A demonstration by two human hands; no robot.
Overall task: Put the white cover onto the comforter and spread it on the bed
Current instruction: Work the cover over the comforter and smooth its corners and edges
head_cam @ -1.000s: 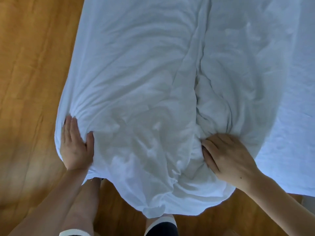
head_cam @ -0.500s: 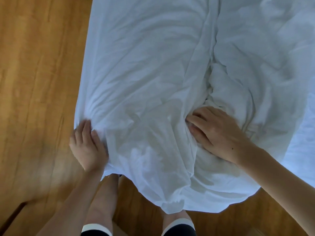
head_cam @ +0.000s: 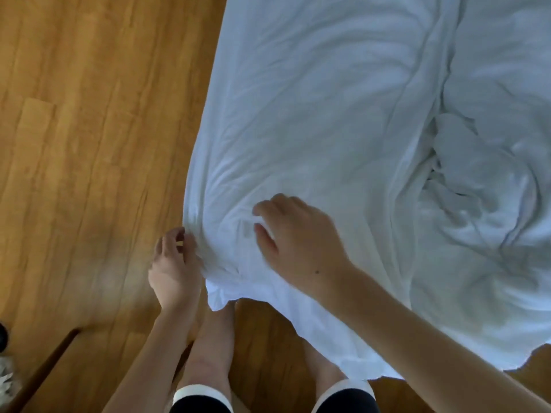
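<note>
- White, wrinkled fabric cover (head_cam: pixel 313 114): spread over a soft bulk that fills the upper right of the view, its near edge hanging over the floor in front of the person's legs. Whether the comforter lies inside cannot be told.
- Near left corner of the cover (head_cam: pixel 219 293): bunched into folds, drooping just above the person's left leg (head_cam: pixel 208 353).
- Left hand (head_cam: pixel 174 266): at the cover's left edge, fingers curled, fingertips pinching the gathered cloth at the corner.
- Right hand (head_cam: pixel 295 242): reaching across, palm down on top of the cover just right of the left hand; fingers bent, with the thumb and forefinger closing on a small ridge of cloth.
- Deep crease (head_cam: pixel 438 162): runs down the cover at right, ending in a crumpled hollow.
- Warm brown wooden plank floor (head_cam: pixel 89 144): occupies the left half and shows beneath the hanging edge.
- Black shorts with white hem bands (head_cam: pixel 202 397): at the lower edge.
</note>
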